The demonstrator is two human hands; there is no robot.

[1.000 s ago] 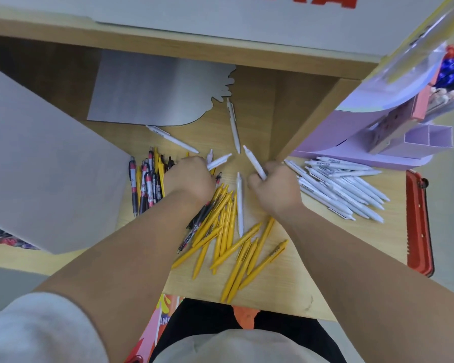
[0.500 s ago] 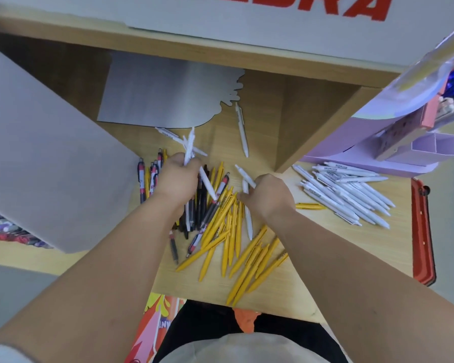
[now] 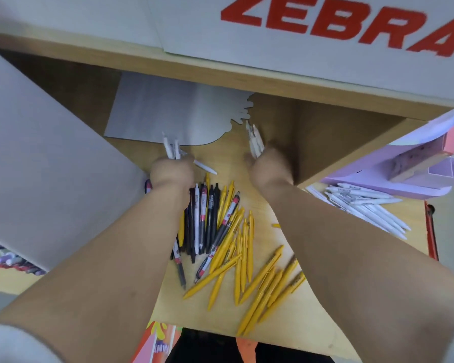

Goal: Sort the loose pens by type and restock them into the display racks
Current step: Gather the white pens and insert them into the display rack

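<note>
Loose pens lie on a wooden shelf (image 3: pixel 268 210). My left hand (image 3: pixel 171 172) grips a small bunch of white pens (image 3: pixel 171 148) that stick up and away from me, and one more white pen (image 3: pixel 205 166) lies just right of it. Farther right, my right hand (image 3: pixel 269 166) grips another bunch of white pens (image 3: pixel 254 141), also pointing away. Between my forearms lie black pens with red-and-white labels (image 3: pixel 207 218), with several yellow pens (image 3: pixel 249 260) fanned out below them. A sorted pile of white pens (image 3: pixel 362 205) lies at the right.
A grey card with a wavy edge (image 3: pixel 168 113) lies at the back of the shelf. A large grey board (image 3: pixel 50 153) leans at the left. A purple display rack (image 3: pixel 417 163) stands at the right, and a red tray edge (image 3: pixel 430 231) lies beyond the white pile.
Both hands have reached farther back on the shelf. My right hand now holds several white pens where it held one, and the lone pen at the back is gone. My head has leaned forward.
</note>
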